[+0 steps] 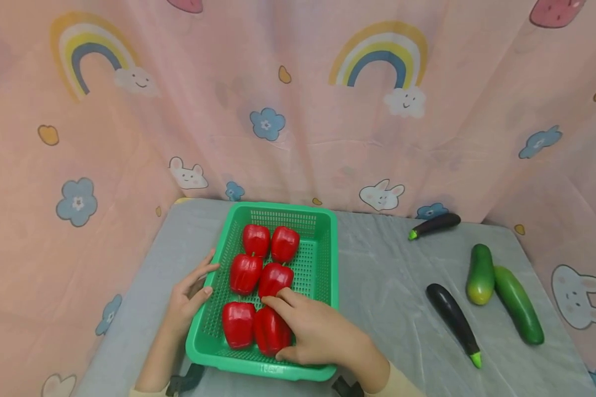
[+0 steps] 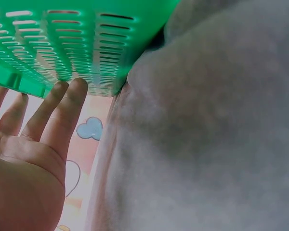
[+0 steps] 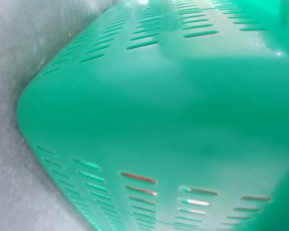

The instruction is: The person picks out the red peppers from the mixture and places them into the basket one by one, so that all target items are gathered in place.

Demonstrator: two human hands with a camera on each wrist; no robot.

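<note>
A green plastic basket point(image 1: 331, 259) with slotted walls holds several red bell peppers, standing roughly in pairs. Over its front right part is my right hand point(image 1: 320, 331), which grips a red bell pepper point(image 1: 270, 332) with the thumb on the near side and the fingers on the far side. Another red bell pepper point(image 1: 239, 324) sits just left of it, and one more point(image 1: 275, 277) lies behind. My left hand point(image 1: 186, 298) is at the basket's left wall, its fingers extended near the rim; the left wrist view shows this hand point(image 2: 38, 139) with fingertips at the slotted wall point(image 2: 67, 43). Only the basket's outside shows in the right wrist view.
To the right on the grey tablecloth point(image 1: 382, 309) lie two eggplants, one near the back point(image 1: 435, 225) and one closer point(image 1: 454, 320). Beside them are two green cucumber-like vegetables, a shorter one point(image 1: 479, 273) and a longer one point(image 1: 519, 306). A pink patterned curtain point(image 1: 308, 160) stands behind.
</note>
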